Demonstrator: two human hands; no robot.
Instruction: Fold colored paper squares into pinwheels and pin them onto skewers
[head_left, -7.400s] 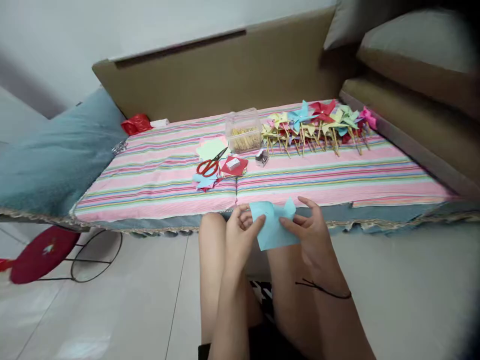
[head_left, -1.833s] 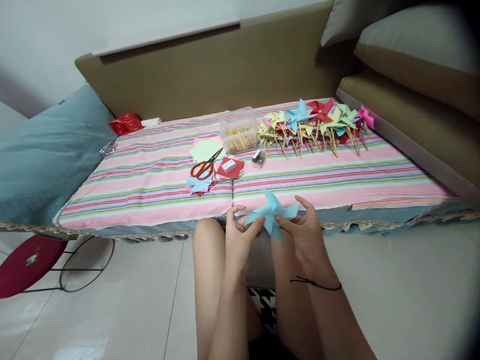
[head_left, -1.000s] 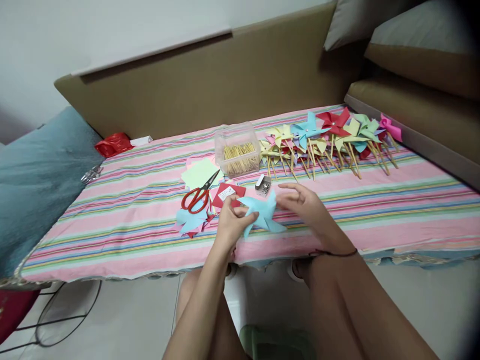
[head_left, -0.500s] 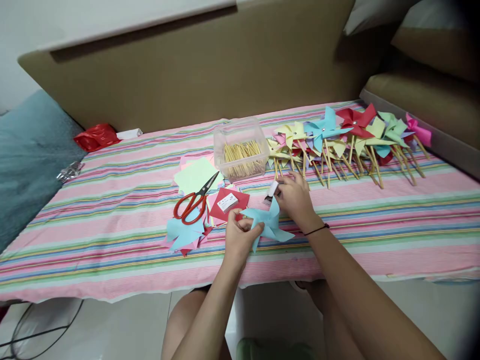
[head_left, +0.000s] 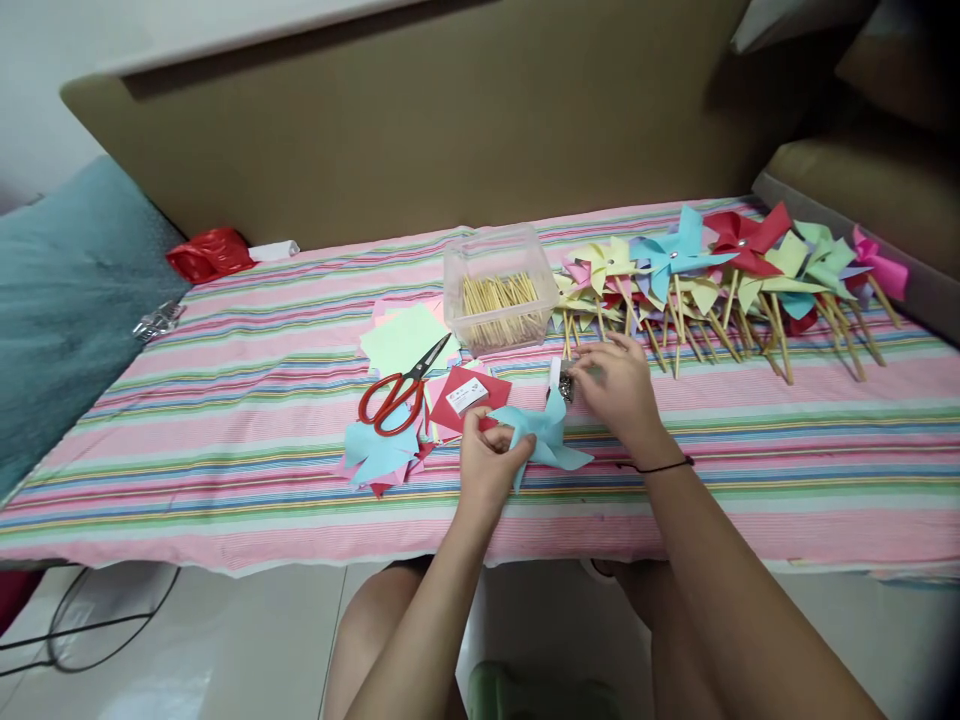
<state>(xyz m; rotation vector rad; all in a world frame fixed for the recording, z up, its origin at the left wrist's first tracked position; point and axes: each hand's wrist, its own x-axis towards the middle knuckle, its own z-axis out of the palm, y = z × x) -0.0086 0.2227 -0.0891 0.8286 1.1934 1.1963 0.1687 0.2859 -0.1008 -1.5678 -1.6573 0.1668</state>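
Blue paper pinwheel [head_left: 551, 440]: clamped at its left side by the fingers [head_left: 517, 453] of the left hand [head_left: 486, 465], thumb over the paper; held low over the striped cloth [head_left: 262, 410], blades spread.
Right hand [head_left: 621, 392]: curled, reaching to the small open box [head_left: 567, 388]; cannot tell whether fingertips meet or grip anything there.
Small open box: resting on the striped cloth, white flap raised, tiny metallic pieces inside, partly hidden behind a blue blade.
Black cord [head_left: 667, 467]: tied round the right wrist.
Red paper square [head_left: 495, 391]: lying just beyond the left hand on other coloured sheets, with a small white box [head_left: 468, 397] on top.
Scissors [head_left: 405, 385]: lying left of the red paper square, red handles nearer, dark blades pointing toward the clear plastic box [head_left: 454, 280].
Blue cut paper [head_left: 379, 450]: lying below the scissors, over pink and red pieces.
Pale green sheet [head_left: 401, 338]: topping a loose pile left of the clear plastic box.
Clear plastic box: standing farther back, holding many thin sticks [head_left: 502, 308].
Pinwheels on sticks [head_left: 679, 252]: heaped to the right in yellow, blue, red, green and pink.
Red plastic bag [head_left: 211, 257]: lying far left, near a teal cushion [head_left: 75, 310].
Brown backrest [head_left: 375, 140]: standing behind everything on the striped cloth.
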